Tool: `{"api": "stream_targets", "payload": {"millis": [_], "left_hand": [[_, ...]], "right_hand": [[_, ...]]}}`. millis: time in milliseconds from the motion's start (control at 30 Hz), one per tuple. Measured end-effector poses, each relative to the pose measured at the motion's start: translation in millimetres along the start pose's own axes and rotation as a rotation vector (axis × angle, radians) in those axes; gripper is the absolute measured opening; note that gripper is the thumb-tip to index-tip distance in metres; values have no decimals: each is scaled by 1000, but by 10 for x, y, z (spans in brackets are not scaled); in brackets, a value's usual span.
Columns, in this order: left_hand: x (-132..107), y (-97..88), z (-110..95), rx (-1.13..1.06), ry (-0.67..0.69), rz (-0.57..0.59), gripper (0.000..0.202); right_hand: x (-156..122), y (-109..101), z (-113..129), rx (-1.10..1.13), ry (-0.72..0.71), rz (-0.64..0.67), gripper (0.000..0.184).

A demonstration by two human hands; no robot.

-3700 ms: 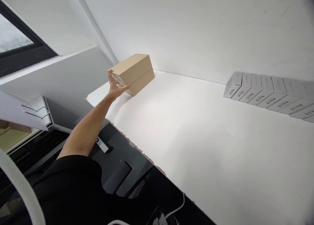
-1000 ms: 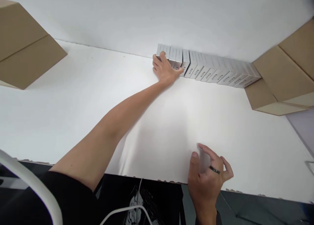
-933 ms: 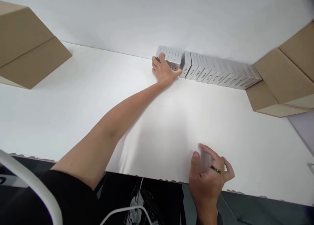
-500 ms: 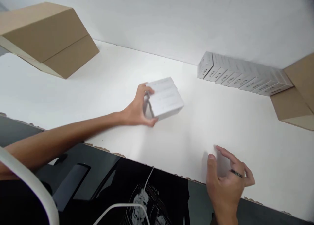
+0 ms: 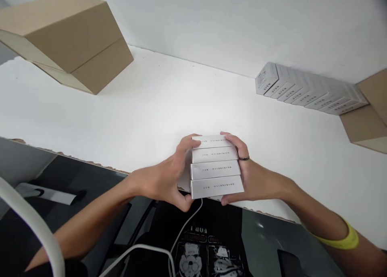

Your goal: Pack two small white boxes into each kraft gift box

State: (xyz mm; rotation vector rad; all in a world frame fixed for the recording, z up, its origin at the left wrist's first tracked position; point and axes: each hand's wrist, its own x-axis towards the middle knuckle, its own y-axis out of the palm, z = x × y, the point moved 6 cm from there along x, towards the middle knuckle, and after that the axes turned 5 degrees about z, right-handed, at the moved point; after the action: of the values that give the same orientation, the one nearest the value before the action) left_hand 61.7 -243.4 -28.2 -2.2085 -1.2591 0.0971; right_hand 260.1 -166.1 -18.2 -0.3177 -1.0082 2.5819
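Both my hands grip a pack of several small white boxes (image 5: pixel 215 166), pressed side by side, above the near edge of the white table (image 5: pixel 145 107). My left hand (image 5: pixel 165 176) is wrapped round the pack's left side, thumb under the nearest box. My right hand (image 5: pixel 252 176), a dark ring on one finger, clamps the right side. Small print shows on the boxes' upper faces.
A row of several more white boxes (image 5: pixel 308 92) lies against the back wall at the right. A brown cardboard box (image 5: pixel 72 39) sits at the far left, another (image 5: pixel 367 115) at the far right. A white cable (image 5: pixel 145 253) hangs below the table edge.
My left hand has carried the pack of white boxes from mid-table to the near edge. My right hand left the table surface and took hold of the pack's right side.
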Motion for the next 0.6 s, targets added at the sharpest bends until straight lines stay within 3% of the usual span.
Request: {"api": "stream_targets", "payload": {"millis": [100, 267, 600], "left_hand": [[14, 89, -49, 15, 1, -24, 141], [51, 242, -71, 21, -8, -87, 143], [121, 323, -73, 76, 68, -156, 138]], "right_hand": [[28, 4, -11, -49, -49, -2, 134], [-91, 91, -8, -64, -113, -69, 134], [-134, 112, 45, -58, -252, -101, 128]]}}
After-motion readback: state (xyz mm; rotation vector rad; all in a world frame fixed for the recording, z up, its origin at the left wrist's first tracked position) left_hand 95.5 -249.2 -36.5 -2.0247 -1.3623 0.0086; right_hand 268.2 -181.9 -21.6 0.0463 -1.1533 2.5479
